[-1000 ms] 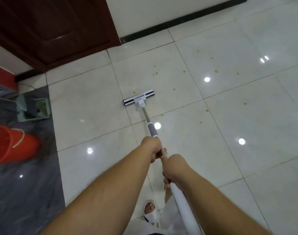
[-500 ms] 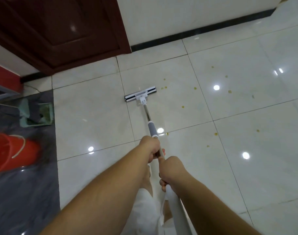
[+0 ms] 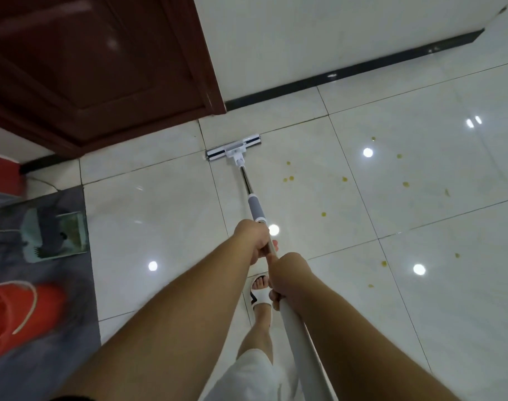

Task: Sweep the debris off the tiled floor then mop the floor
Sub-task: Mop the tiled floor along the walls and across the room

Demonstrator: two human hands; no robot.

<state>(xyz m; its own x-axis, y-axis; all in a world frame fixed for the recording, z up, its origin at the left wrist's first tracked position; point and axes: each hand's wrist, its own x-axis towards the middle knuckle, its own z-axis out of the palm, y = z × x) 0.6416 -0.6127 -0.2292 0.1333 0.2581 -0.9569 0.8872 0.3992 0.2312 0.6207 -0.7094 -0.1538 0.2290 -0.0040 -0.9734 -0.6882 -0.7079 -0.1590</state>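
Head view: left hand (image 3: 251,240) and right hand (image 3: 290,277) both grip the mop handle (image 3: 257,208). Mop head (image 3: 233,150) flat on tiles near the door (image 3: 96,68); yellow debris (image 3: 290,178) right of it.

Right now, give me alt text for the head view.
Both hands, left ahead of right, grip a flat mop pushed toward the dark door. Yellow debris dots the tiles on the right; a red bucket stands left.
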